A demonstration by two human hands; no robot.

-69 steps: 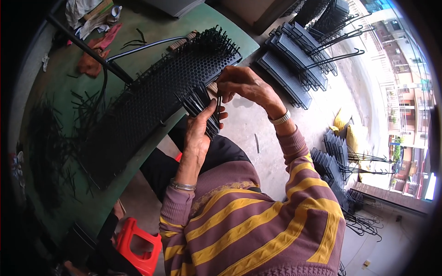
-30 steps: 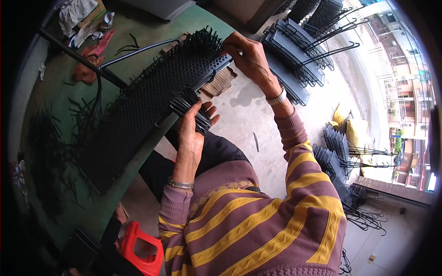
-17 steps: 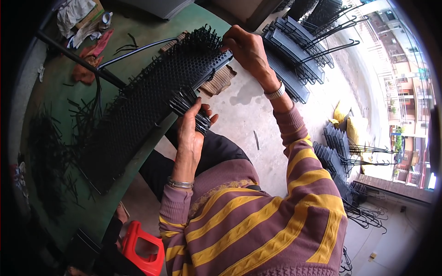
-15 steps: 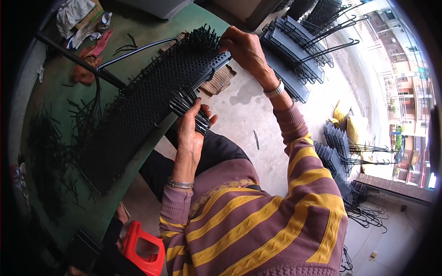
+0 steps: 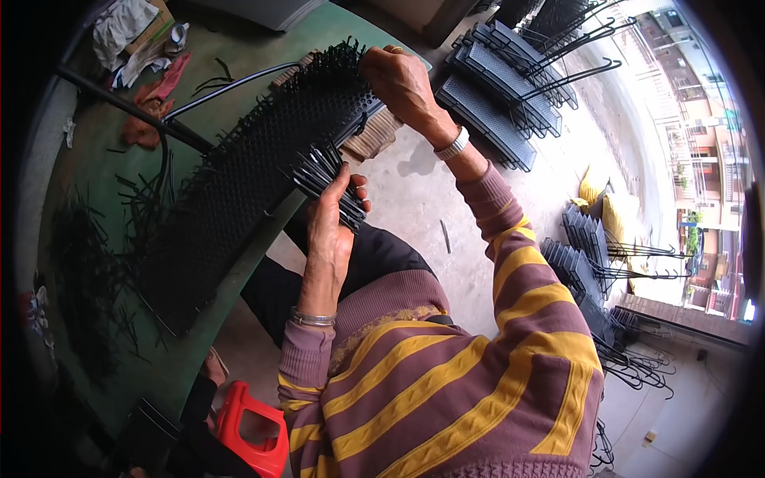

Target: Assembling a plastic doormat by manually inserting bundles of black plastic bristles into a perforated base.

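Observation:
A long black perforated panel [image 5: 231,179] lies aslant on the green table [image 5: 362,30], with many short black strips [image 5: 327,72] standing along its far edge. My left hand [image 5: 328,243] is closed round a bundle of thin black strips [image 5: 319,177] above the panel's near edge. At the panel's upper right end, my right hand [image 5: 405,89] is bent with its fingers pinched together among the standing strips. Whatever lies between those fingertips is hidden. A loose heap of black strips [image 5: 84,279] covers the table's left part.
A dark metal bar [image 5: 131,106] crosses the table at left, near a reddish cloth [image 5: 147,115]. Folded cardboard [image 5: 373,137] sits beside the panel. Stacked black panels [image 5: 498,95] with hooks stand at right. A red plastic seat [image 5: 251,434] is at lower left, near another person's foot [image 5: 215,366].
My right hand has shifted a little left along the panel's far end. The bundle in my left hand has tilted slightly, and that hand has barely moved.

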